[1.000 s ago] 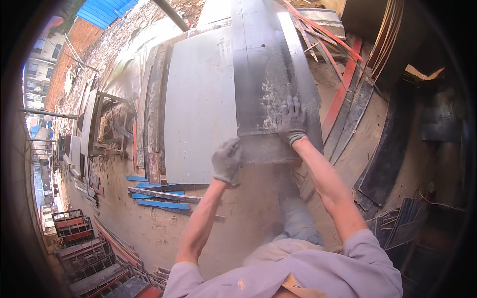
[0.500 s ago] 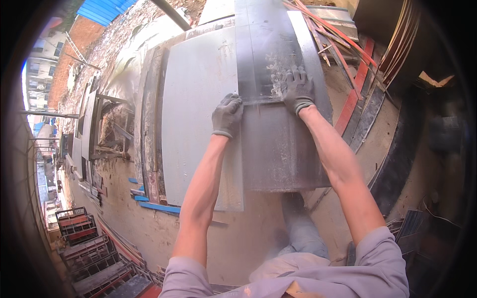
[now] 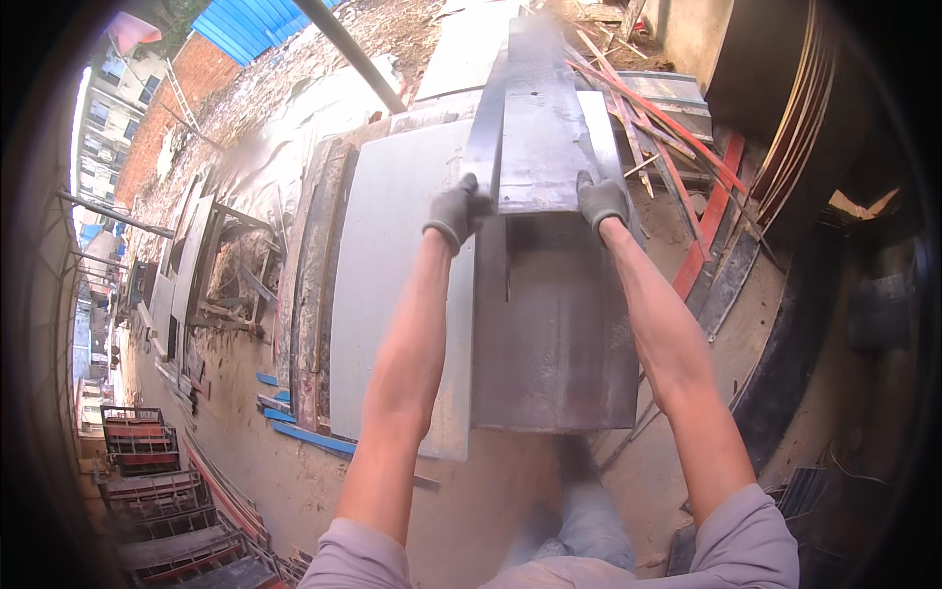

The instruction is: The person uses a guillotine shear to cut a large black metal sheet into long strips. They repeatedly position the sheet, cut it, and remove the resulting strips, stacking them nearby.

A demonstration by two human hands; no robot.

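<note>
Both hands wear dark grey work gloves. My right hand [image 3: 601, 201] is closed on the near right corner of a long, dark grey board [image 3: 545, 137], its thumb on top. The board's near end is raised, with a dark shadow below it. My left hand [image 3: 458, 211], slightly blurred, is closed at the near end of a narrow grey strip [image 3: 486, 123] along the board's left side; whether it also grips the board is hidden. Underneath lies a wide, dark brownish panel [image 3: 554, 344]. A pale grey sheet [image 3: 397, 285] lies flat to the left, beside my left forearm.
Red and weathered timber strips [image 3: 714, 201] lie piled at the right. Stacked boards [image 3: 319, 265] and blue strips [image 3: 309, 435] border the pale sheet. A slanting pole [image 3: 353, 54] stands at the far side. Metal-framed racks [image 3: 186, 501] fill the lower left.
My right hand has gone from flat on the surface to gripping the board's corner. The board's near end has risen, and the narrow strip has separated from it at the left.
</note>
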